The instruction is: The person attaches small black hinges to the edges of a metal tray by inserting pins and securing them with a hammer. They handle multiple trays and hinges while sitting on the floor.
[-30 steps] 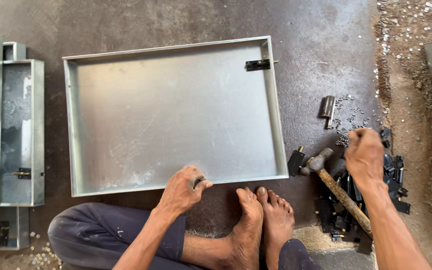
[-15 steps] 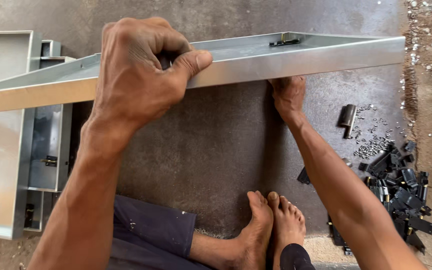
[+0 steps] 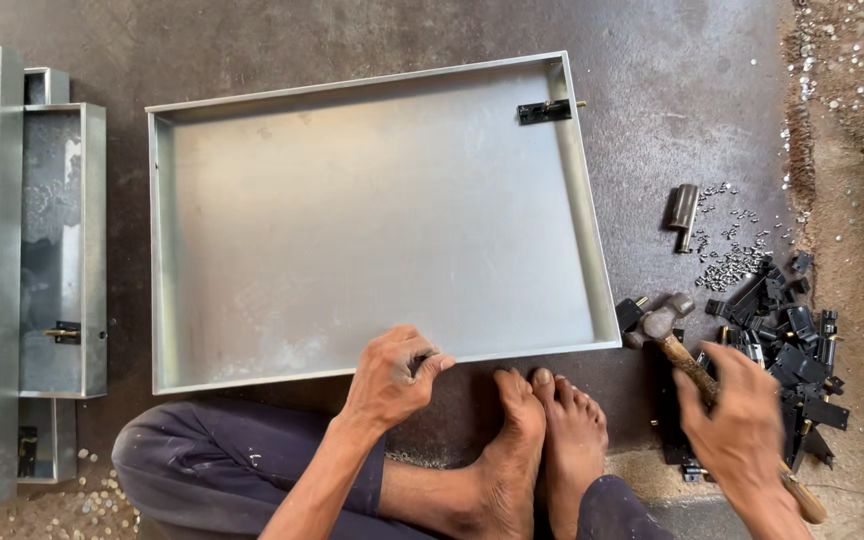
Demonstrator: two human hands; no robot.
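Note:
A large shallow sheet-metal tray [image 3: 377,362] lies flat on the dark floor, with a small black latch [image 3: 546,110] at its far right corner. My left hand [image 3: 395,376] grips the tray's near rim, fingers curled over the edge. My right hand [image 3: 740,428] is closed around the wooden handle of a hammer [image 3: 660,322], whose steel head rests on the floor by the tray's near right corner. My bare feet [image 3: 550,440] sit between the two hands, just in front of the tray.
A pile of black latches [image 3: 790,335] and small screws [image 3: 732,265] lies right of the tray, with a metal punch [image 3: 683,212] beyond. More metal trays [image 3: 62,250] are stacked at the left. Gravel and sandy ground border the right side.
The tray, flat one second ago, was lifted on edge with both hands half a second ago and now lies flat again. My right hand has returned to the hammer.

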